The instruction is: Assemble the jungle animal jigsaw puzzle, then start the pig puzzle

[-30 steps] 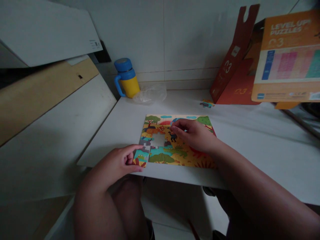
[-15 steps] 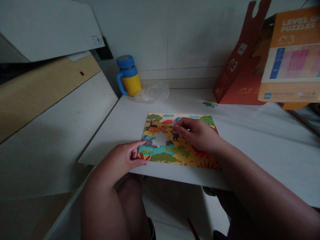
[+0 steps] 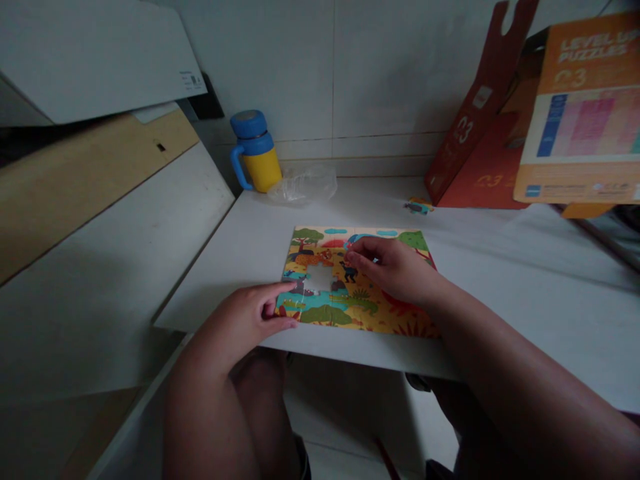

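A colourful animal jigsaw puzzle (image 3: 360,303) lies flat on the white table, its pieces joined, with a single gap left of the middle showing the white tabletop. My left hand (image 3: 265,307) rests at the puzzle's lower left corner, index finger on the hippo part and thumb by the front edge, the two apart. Over the upper middle of the puzzle is my right hand (image 3: 393,267), thumb and index finger pinched together; what they hold, if anything, is hidden. Behind the puzzle, a loose puzzle piece (image 3: 419,206) lies close to the red box.
A blue and yellow mug (image 3: 260,160) and a crumpled clear plastic bag (image 3: 307,187) stand by the wall. The red box (image 3: 480,167) and an orange puzzle box (image 3: 580,120) are at the back right. White panels (image 3: 100,260) lean along the left side.
The left index finger has slid slightly right on the puzzle's edge. My right hand stays almost where it was, still pinched over the puzzle.
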A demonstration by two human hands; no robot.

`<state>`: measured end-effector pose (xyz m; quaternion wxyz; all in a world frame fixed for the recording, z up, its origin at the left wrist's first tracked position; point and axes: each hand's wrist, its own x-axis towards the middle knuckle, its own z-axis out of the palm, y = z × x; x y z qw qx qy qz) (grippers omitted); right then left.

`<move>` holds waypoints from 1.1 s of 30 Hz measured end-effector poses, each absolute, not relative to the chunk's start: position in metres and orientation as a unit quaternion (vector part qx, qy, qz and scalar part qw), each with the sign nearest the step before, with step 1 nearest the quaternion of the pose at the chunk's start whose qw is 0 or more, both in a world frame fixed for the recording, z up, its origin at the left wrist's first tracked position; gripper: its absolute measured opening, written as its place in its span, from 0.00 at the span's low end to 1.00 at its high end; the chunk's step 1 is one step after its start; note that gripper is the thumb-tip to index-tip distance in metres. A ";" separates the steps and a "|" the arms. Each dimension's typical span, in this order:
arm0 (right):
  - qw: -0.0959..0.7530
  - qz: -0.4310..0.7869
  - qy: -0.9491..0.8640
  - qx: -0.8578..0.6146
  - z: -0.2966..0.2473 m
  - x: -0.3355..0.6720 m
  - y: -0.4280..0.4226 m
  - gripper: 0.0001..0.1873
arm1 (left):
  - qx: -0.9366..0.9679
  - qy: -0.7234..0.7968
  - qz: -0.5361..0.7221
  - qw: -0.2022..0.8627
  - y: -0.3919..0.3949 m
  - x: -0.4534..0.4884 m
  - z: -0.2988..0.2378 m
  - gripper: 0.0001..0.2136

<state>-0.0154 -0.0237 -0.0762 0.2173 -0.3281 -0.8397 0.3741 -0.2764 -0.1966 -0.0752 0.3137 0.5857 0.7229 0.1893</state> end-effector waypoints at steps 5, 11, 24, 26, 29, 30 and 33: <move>0.209 0.374 -0.843 -0.326 -0.076 -0.015 -0.023 0.20 | 0.592 0.723 0.185 0.304 -0.197 -0.274 -0.071 0.29; 0.200 0.365 -0.846 -0.332 -0.074 -0.017 -0.024 0.19 | 0.597 0.735 0.172 0.273 -0.196 -0.268 -0.071 0.26; 0.192 0.369 -0.853 -0.314 -0.078 -0.016 -0.023 0.18 | 0.700 0.686 0.166 0.111 -0.197 -0.253 -0.072 0.14; 0.197 0.373 -0.851 -0.313 -0.079 -0.016 -0.022 0.18 | 0.698 0.691 0.159 0.104 -0.197 -0.248 -0.072 0.12; 0.205 0.361 -0.851 -0.323 -0.080 -0.015 -0.021 0.17 | 0.694 0.698 0.149 0.097 -0.196 -0.242 -0.073 0.11; 0.208 0.352 -0.851 -0.328 -0.081 -0.015 -0.021 0.17 | 0.694 0.699 0.145 0.092 -0.196 -0.241 -0.073 0.10; 0.218 0.317 -0.855 -0.349 -0.082 -0.013 -0.017 0.15 | 0.697 0.702 0.125 0.073 -0.195 -0.238 -0.073 0.09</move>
